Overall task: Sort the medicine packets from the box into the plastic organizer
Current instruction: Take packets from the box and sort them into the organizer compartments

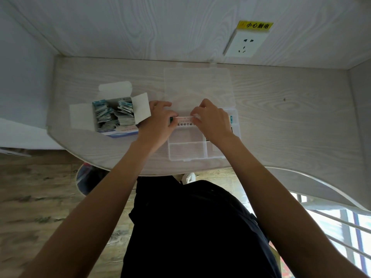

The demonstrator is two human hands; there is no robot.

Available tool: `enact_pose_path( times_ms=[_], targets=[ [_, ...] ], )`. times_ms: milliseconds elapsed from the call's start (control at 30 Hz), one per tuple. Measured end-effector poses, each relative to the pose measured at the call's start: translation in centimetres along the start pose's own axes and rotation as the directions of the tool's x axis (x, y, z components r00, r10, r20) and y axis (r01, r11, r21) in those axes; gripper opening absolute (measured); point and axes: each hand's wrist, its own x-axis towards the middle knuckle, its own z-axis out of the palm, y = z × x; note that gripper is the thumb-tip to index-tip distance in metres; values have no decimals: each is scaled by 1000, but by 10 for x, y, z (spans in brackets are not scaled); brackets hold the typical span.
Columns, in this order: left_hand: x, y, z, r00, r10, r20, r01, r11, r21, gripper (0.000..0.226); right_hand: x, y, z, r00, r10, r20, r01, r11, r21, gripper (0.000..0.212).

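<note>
I see my left hand (158, 119) and right hand (210, 119) pinching one medicine packet (184, 120) between them over the single clear organizer (202, 151) on the bench (281, 117); one open box (112, 115) (packets too jumbled to count) sits just left.

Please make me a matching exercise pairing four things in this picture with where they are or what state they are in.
Things:
1. box
2. organizer
3. socket
4. packet

Places or states:
A. on the wall, under a yellow label
B. held between the left hand and right hand
C. flaps open, full of packets, at the table's left
D. clear, lid open, in front of the person

Pairs: 1-C, 2-D, 3-A, 4-B
</note>
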Motion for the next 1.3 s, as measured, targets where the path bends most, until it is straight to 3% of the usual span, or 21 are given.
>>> enact_pose_path(
  times_ms=[200, 300, 367, 433, 500, 633, 700, 767, 967, 1200, 1300],
  targets=[
    [-28, 29, -19, 995, 24, -93, -29, 998, -52, 21, -17, 4, -15, 979, 52, -195, 1, 965, 260, 18],
    [-59, 46, -43, 986, 76, -150, -107, 971, -214, 20, -33, -1, -27, 950, 102, -296, 51, 882, 468, 15],
    [-79, 48, -61, 965, 51, -258, -130, 945, -301, 19, -42, -14, -37, 947, 61, -316, 125, 836, 535, 16],
    [-92, 35, -76, 916, -5, -402, -95, 969, -230, 15, -44, -34, -46, 935, -31, -353, 216, 840, 498, 20],
    [-96, 6, -88, 880, -65, -471, 13, 993, -114, 25, -36, -58, -51, 915, -123, -383, 296, 852, 433, 26],
    [-84, -59, -106, 945, -196, -263, 206, 979, 9, 73, -7, -112, -48, 902, -296, -315, 348, 930, 122, 35],
    [-74, -75, -107, 967, -213, -143, 220, 975, 33, 82, 5, -135, -44, 932, -300, -202, 274, 951, -144, 42],
    [-68, -83, -105, 979, -182, -94, 186, 982, 36, 81, 13, -153, -40, 947, -280, -155, 234, 936, -262, 48],
    [-65, -92, -93, 985, -125, -121, 121, 992, -35, 81, 18, -178, -12, 943, -309, -125, 254, 909, -330, 22],
    [-65, -98, -91, 987, -59, -148, 57, 998, -20, 81, 17, -173, -7, 891, -407, -202, 370, 908, -198, 8],
    [-64, -98, -92, 988, -42, -146, 39, 999, -19, 79, 17, -171, -11, 934, -331, -137, 287, 920, -267, 26]
  ],
)
